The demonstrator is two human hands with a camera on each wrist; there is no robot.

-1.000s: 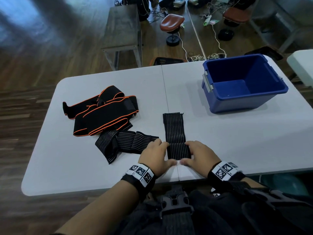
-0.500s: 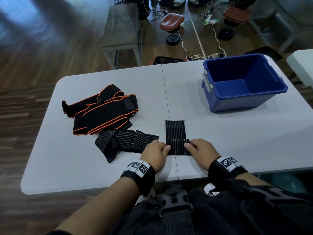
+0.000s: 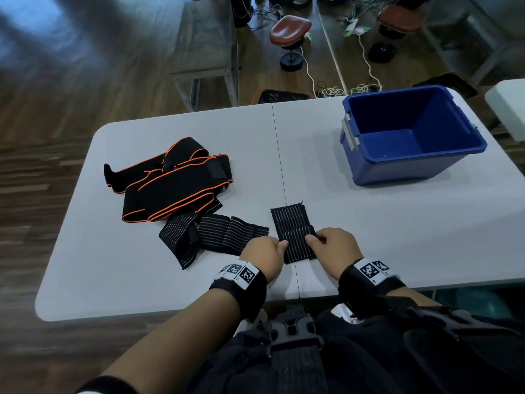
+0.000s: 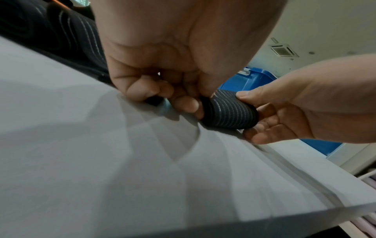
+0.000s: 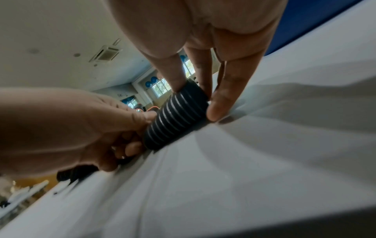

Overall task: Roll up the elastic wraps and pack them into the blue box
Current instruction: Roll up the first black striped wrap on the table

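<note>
A: Left hand (image 3: 265,255) and right hand (image 3: 333,247)?
B: Both on the wrap (image 3: 295,237), one at each end of its rolled part. Left fingers (image 4: 187,104) curled round the left end, thumb on top. Right fingers (image 5: 221,96) pinching the right end, thumb over the roll.

A: The wrap itself?
B: Partly rolled, roll lying on the surface (image 3: 397,231) between the hands. Short flat tail stretching away beyond the fingertips.

A: The box (image 3: 412,137)?
B: Well beyond the right fingers and off to their right, upright, nothing visible inside.

A: Left of the left fingers?
B: Striped wrap (image 3: 210,237), unrolled and rumpled, just beside the knuckles. Orange-edged wraps (image 3: 173,183) in a loose heap farther out, past the striped one and touching it.
</note>
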